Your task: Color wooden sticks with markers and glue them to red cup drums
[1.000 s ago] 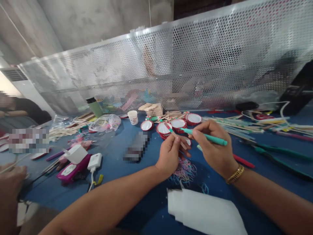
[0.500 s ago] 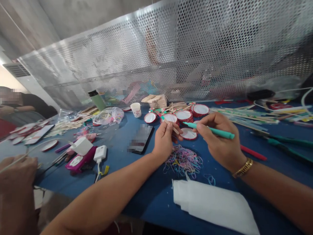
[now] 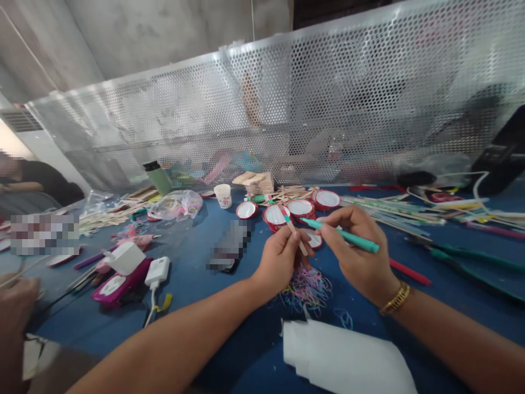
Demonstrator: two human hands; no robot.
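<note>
My left hand pinches a flat wooden craft stick with red and green coloured bands toward its far end. A teal marker is in my right hand, held like a pen, its tip close to the stick; whether they touch I cannot tell. Below my hands lies a tangled heap of coloured rubber bands. Behind them stand stacks of round white discs with red rims. On the table to the right of my right hand is a red marker.
A white bottle lies in front of me. Left are a phone, a paper cup, a magenta object and white chargers. Green-handled pliers lie right. A perforated metal screen stands behind. Another person's hand is far left.
The camera view has tilted slightly, so the table things appear lower and further left. In my left hand the craft stick shows more of its length. Both hands keep their grip.
</note>
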